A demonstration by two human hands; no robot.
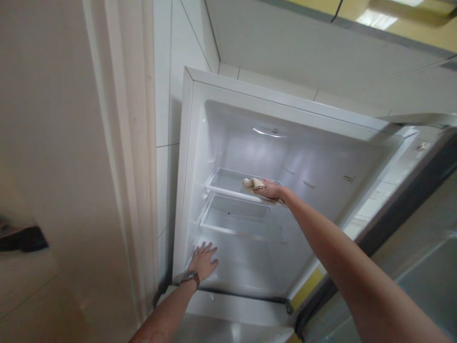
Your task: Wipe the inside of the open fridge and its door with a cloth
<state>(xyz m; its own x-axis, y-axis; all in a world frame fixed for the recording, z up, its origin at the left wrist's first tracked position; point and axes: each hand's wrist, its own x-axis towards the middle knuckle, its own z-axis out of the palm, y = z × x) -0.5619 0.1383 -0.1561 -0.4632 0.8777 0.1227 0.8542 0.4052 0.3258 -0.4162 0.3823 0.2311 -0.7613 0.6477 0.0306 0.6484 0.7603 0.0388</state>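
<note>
In the head view, the right hand is pressing a crumpled beige cloth onto the clear upper shelf of the empty white fridge, while the left hand, fingers spread, is bracing flat on the compartment floor; keeping pressure even and the stance braced looks wise.

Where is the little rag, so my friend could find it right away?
Look inside the open white fridge and find the upper of its two clear shelves. On the front right part of that shelf, the right hand presses down on a crumpled beige rag. It is the only soft, tan thing in there; everything around it is white or see-through.
</note>
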